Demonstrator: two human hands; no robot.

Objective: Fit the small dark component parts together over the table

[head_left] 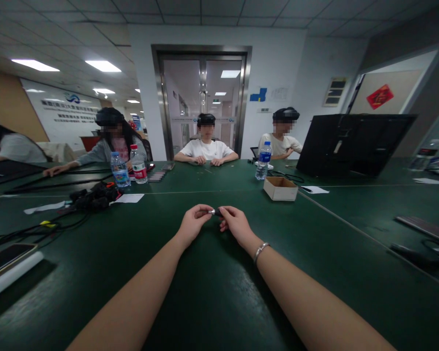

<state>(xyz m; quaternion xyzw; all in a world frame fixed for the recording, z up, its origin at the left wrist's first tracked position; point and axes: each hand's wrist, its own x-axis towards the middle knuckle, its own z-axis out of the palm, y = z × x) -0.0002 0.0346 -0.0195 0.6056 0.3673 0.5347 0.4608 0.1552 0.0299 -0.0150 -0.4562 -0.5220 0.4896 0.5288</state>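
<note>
Between my two hands is a small black object with a silver end (215,212), too small to tell its kind. My left hand (194,223) pinches it at the silver end with thumb and fingertips. On the black end, the thumb and index finger of my right hand (237,223) are closed, the other fingers curled below. Both hands are held over the green table (212,273), and a silver bracelet (260,252) circles my right wrist. The fingers cover most of the object.
Ahead to the right stand an open cardboard box (281,189), a water bottle (264,161) and a black monitor (351,146). Leftward are two bottles, tangled black cables (91,196) and a phone (9,261). Several people with headsets sit across the table.
</note>
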